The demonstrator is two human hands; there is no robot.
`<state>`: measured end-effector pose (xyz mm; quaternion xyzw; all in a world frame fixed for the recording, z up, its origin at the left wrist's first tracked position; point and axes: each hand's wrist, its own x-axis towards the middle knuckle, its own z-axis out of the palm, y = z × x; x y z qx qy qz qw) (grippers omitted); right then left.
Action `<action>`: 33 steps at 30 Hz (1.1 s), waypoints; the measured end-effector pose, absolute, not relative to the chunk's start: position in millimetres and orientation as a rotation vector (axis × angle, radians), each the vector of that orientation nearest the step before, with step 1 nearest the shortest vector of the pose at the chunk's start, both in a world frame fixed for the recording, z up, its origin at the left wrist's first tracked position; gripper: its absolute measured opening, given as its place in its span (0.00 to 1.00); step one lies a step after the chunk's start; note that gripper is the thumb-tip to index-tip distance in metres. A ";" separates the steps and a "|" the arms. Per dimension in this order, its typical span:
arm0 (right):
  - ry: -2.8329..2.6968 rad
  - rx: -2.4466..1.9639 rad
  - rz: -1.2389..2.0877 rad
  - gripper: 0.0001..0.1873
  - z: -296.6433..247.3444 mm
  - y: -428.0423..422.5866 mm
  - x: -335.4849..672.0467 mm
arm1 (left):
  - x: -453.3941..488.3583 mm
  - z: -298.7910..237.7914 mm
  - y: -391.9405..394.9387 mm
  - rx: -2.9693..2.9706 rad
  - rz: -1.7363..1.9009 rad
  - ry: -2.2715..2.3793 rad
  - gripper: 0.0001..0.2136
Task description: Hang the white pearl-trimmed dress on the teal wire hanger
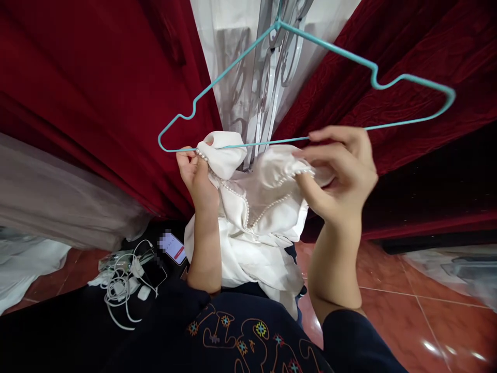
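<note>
White charger cables [123,290] tangle beside a lit phone [173,247] on the dark cloth below. The left hand [195,173] and right hand [337,173], both closed, pinch a silky white pearl-trimmed garment [258,217] onto a thin teal wire hanger [306,77], red velvet curtains [93,93] behind

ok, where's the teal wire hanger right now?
Head view, upper centre: the teal wire hanger hangs before the red curtains, its bottom bar threaded through the white pearl-trimmed garment held between the left hand and right hand.
</note>
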<state>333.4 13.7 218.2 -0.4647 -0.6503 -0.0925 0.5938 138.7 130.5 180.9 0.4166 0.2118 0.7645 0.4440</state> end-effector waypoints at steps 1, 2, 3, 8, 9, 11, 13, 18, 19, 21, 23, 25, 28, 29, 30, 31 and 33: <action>-1.549 -1.101 -0.188 0.13 222.9 23.2 328.1 | 139.1 179.7 129.0 1.028 1.876 0.530 0.22; -1.564 -1.125 -0.152 0.13 224.2 33.1 323.8 | 139.0 178.5 127.7 1.035 1.872 0.536 0.22; -1.553 -1.146 -0.115 0.11 222.5 42.5 320.3 | 138.2 177.3 126.7 1.054 1.879 0.544 0.22; -1.392 -1.094 -0.122 0.08 198.0 66.2 310.9 | 119.1 170.3 130.0 1.260 1.965 0.719 0.12; -1.378 -1.091 -0.126 0.08 195.4 66.3 309.8 | 111.8 168.9 132.4 1.296 1.979 0.796 0.09; -1.372 -1.095 -0.129 0.08 193.8 64.9 308.9 | 94.2 167.4 138.3 1.318 2.024 0.970 0.08; -1.386 -1.101 -0.127 0.07 194.9 63.8 309.5 | 74.9 169.9 144.1 1.294 2.088 1.112 0.09; -1.401 -1.099 -0.126 0.06 195.8 64.1 312.5 | 39.3 210.7 152.2 1.304 2.312 1.155 0.17; -1.395 -1.108 -0.127 0.07 195.4 63.9 312.5 | 36.2 225.1 152.5 1.341 2.338 1.124 0.18; -1.381 -1.154 -0.126 0.07 194.9 63.0 311.8 | 34.9 256.9 152.5 1.435 2.330 1.067 0.17; -1.369 -1.203 -0.123 0.07 194.9 62.1 310.5 | 40.3 288.1 154.5 1.546 2.246 1.074 0.16; -1.360 -1.211 -0.126 0.07 195.1 61.9 308.7 | 52.1 312.6 162.5 1.729 2.105 1.112 0.14; -1.352 -1.159 -0.135 0.06 195.2 63.2 306.3 | 76.9 329.6 187.3 2.018 1.911 1.081 0.14; -1.349 -1.146 -0.137 0.05 195.0 63.6 305.9 | 84.9 330.4 196.7 2.084 1.842 1.078 0.15; -1.346 -1.141 -0.138 0.05 194.8 63.9 305.9 | 91.5 329.6 204.9 2.127 1.748 1.103 0.16; -1.343 -1.141 -0.140 0.05 194.5 63.8 306.3 | 96.3 327.8 210.8 2.154 1.615 1.134 0.17; -1.346 -1.146 -0.144 0.05 193.7 62.8 307.9 | 99.5 323.3 212.8 2.160 1.330 1.150 0.19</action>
